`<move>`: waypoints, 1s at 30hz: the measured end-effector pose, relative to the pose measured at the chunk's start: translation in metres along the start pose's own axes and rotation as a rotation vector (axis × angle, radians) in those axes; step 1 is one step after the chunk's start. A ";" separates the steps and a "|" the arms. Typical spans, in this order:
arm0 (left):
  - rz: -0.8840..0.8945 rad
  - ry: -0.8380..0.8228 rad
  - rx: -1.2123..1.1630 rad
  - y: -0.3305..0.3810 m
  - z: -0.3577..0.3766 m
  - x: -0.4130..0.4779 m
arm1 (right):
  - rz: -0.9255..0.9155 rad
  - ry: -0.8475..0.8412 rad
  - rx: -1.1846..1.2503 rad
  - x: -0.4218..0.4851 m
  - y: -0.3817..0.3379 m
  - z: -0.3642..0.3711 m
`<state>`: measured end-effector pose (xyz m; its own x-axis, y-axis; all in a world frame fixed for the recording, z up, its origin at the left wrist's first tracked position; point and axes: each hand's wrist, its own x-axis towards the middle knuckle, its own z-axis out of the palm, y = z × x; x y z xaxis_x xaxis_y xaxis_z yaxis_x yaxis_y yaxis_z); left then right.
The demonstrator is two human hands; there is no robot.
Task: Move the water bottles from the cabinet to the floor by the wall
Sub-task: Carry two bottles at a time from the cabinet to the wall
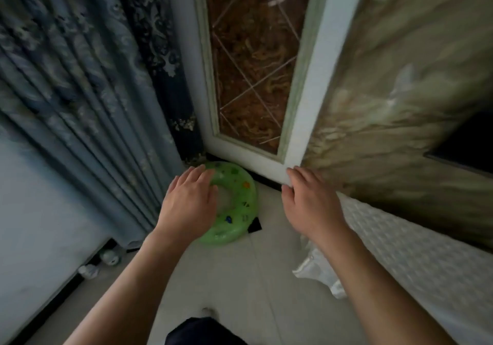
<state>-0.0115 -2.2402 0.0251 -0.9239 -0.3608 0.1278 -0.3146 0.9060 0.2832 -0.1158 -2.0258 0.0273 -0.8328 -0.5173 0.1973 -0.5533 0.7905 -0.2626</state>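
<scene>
Two water bottles [89,270] [110,256] stand on the floor at the lower left, against the wall by the curtain hem; only their tops show clearly. My left hand [188,203] hovers palm down above a green swim ring, fingers apart and empty. My right hand [309,206] is held out beside it, fingers loosely spread and empty, near the bottom corner of a white door frame. No cabinet is recognisable in this view.
A green inflatable swim ring [240,206] lies on the tiled floor in the corner. A blue patterned curtain [80,91] hangs at left. A white-framed glass panel [253,64] stands ahead. A white textured cover [400,251] lies at right. A marbled wall [400,78] rises at right.
</scene>
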 end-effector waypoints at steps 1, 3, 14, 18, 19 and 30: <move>0.023 -0.011 -0.004 0.015 0.003 0.003 | 0.029 0.017 -0.005 -0.006 0.012 -0.005; 0.082 -0.022 -0.006 0.043 0.012 0.011 | 0.086 0.051 -0.022 -0.016 0.037 -0.014; 0.365 -0.106 -0.046 0.198 0.085 0.066 | 0.313 0.094 -0.123 -0.064 0.189 -0.048; 0.453 -0.081 -0.074 0.261 0.120 0.092 | 0.396 0.079 -0.126 -0.066 0.258 -0.054; 0.456 -0.080 -0.077 0.277 0.127 0.098 | 0.415 0.067 -0.123 -0.066 0.275 -0.056; 0.562 -0.095 -0.127 0.431 0.173 0.131 | 0.517 0.084 -0.090 -0.080 0.415 -0.100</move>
<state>-0.3061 -1.8591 -0.0007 -0.9588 0.1943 0.2074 0.2527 0.9167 0.3094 -0.2763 -1.6236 -0.0029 -0.9899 -0.0273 0.1391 -0.0636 0.9624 -0.2642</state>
